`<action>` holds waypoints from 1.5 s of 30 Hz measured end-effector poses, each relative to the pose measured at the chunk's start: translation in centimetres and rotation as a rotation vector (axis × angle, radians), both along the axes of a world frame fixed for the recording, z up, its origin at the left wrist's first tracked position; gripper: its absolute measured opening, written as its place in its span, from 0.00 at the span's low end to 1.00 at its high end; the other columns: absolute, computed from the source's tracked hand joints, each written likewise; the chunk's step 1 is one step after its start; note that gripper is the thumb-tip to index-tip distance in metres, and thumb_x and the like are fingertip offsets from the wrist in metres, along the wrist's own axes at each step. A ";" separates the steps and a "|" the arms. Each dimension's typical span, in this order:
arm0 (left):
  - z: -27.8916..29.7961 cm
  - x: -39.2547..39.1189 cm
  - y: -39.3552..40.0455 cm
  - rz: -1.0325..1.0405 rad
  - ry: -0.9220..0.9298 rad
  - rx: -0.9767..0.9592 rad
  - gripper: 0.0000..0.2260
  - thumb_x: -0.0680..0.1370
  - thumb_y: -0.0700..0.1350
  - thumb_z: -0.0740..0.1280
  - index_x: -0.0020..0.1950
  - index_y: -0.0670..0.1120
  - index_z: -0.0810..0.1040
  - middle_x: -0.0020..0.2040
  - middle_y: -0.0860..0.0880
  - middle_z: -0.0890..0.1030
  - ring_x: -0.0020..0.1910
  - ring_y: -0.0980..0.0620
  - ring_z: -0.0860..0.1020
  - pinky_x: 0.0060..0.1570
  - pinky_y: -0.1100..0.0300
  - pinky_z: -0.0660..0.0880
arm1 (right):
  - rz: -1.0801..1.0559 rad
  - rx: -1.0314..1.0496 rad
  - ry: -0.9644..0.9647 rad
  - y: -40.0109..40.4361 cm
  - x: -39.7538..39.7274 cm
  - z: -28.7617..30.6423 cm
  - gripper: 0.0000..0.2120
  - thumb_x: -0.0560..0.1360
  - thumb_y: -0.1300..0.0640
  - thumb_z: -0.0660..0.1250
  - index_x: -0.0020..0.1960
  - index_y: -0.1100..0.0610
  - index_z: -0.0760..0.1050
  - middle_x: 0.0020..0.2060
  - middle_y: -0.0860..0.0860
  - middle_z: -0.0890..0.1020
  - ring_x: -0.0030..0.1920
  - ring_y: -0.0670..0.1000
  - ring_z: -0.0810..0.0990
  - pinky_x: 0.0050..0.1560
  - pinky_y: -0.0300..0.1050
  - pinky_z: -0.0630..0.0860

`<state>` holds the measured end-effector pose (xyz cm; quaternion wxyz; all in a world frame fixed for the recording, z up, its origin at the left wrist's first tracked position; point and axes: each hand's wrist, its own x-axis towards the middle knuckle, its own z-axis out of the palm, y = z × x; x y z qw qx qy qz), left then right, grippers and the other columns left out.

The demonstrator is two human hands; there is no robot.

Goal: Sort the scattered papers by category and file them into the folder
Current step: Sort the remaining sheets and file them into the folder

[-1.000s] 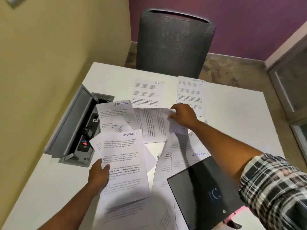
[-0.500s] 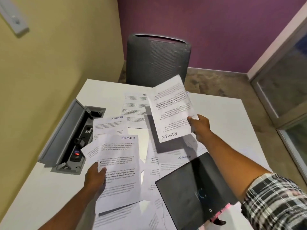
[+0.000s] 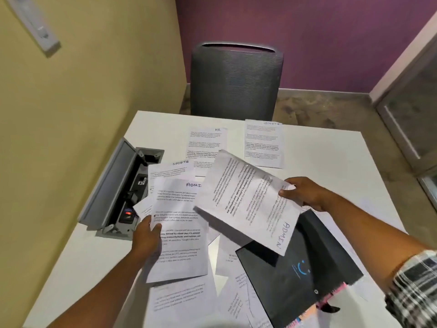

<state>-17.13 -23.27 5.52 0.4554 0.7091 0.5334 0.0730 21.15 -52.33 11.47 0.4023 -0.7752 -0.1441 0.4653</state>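
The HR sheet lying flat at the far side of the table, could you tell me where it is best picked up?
Probably by its right edge, coming from the right. The HR sheet lies flat; its near edge is overlapped by the lifted ADMIN sheet, while bare table borders its right side.

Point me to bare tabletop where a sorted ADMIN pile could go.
Bare patches: the white tabletop's far right corner, right of the far SPORTS-headed sheet; and the near left, below the open grey socket box. The middle, around the black folder, is crowded with overlapping sheets.
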 end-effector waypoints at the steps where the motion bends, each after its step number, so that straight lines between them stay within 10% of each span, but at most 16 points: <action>1: 0.2 0.1 0.2 -0.008 0.001 0.003 0.15 0.81 0.38 0.63 0.68 0.41 0.75 0.63 0.44 0.78 0.63 0.43 0.76 0.62 0.51 0.70 | 0.101 -0.034 -0.036 0.4 0.0 0.5 0.11 0.75 0.59 0.76 0.56 0.60 0.82 0.50 0.58 0.87 0.51 0.59 0.87 0.53 0.54 0.83; 7: 0.9 2.0 1.3 -0.109 -0.023 0.052 0.10 0.82 0.41 0.61 0.62 0.44 0.78 0.58 0.44 0.82 0.58 0.42 0.78 0.59 0.48 0.74 | 0.606 -0.131 -0.327 5.4 -2.1 3.5 0.05 0.73 0.56 0.78 0.45 0.53 0.82 0.38 0.47 0.83 0.41 0.46 0.81 0.44 0.43 0.76; 11: 2.5 4.1 0.3 -0.247 -0.032 0.091 0.07 0.83 0.42 0.60 0.48 0.46 0.75 0.43 0.46 0.80 0.48 0.40 0.79 0.44 0.54 0.70 | 0.809 -0.240 -0.651 9.8 -5.0 4.2 0.16 0.70 0.51 0.80 0.56 0.50 0.82 0.50 0.47 0.83 0.52 0.50 0.79 0.49 0.43 0.71; 18: 4.1 6.2 -2.6 -0.447 -0.117 0.116 0.07 0.84 0.46 0.60 0.53 0.47 0.78 0.47 0.47 0.82 0.47 0.45 0.80 0.47 0.52 0.74 | 0.501 -0.124 -0.852 13.1 -8.4 4.0 0.49 0.65 0.50 0.83 0.77 0.44 0.57 0.52 0.52 0.82 0.49 0.57 0.81 0.46 0.49 0.75; 24: 5.7 5.8 -4.6 -0.442 -0.113 0.137 0.09 0.84 0.49 0.59 0.49 0.49 0.76 0.42 0.53 0.81 0.42 0.55 0.79 0.38 0.61 0.71 | 0.498 -0.199 -0.957 13.6 -9.0 4.5 0.27 0.68 0.42 0.79 0.62 0.52 0.80 0.56 0.53 0.84 0.55 0.57 0.81 0.45 0.45 0.71; 31: 5.7 5.0 -5.2 -0.471 -0.088 0.128 0.16 0.74 0.60 0.71 0.57 0.54 0.78 0.49 0.60 0.83 0.44 0.60 0.81 0.40 0.64 0.75 | 0.472 -0.120 -1.007 13.1 -10.5 4.9 0.28 0.64 0.32 0.77 0.55 0.50 0.83 0.49 0.48 0.85 0.48 0.50 0.80 0.40 0.43 0.67; 40: 5.6 5.4 -4.8 -0.307 -0.113 0.156 0.12 0.80 0.47 0.68 0.60 0.42 0.80 0.53 0.44 0.84 0.52 0.43 0.81 0.49 0.52 0.77 | 0.177 -0.046 -1.094 8.9 -9.7 5.0 0.49 0.63 0.26 0.73 0.76 0.42 0.61 0.74 0.50 0.68 0.73 0.56 0.63 0.70 0.61 0.66; 45: 5.0 5.1 -4.2 -0.244 -0.116 0.037 0.11 0.81 0.41 0.66 0.62 0.40 0.77 0.53 0.42 0.82 0.53 0.40 0.80 0.49 0.54 0.74 | -0.283 0.016 -0.631 4.4 -10.1 2.7 0.41 0.66 0.32 0.76 0.71 0.49 0.67 0.65 0.50 0.73 0.67 0.53 0.71 0.64 0.52 0.71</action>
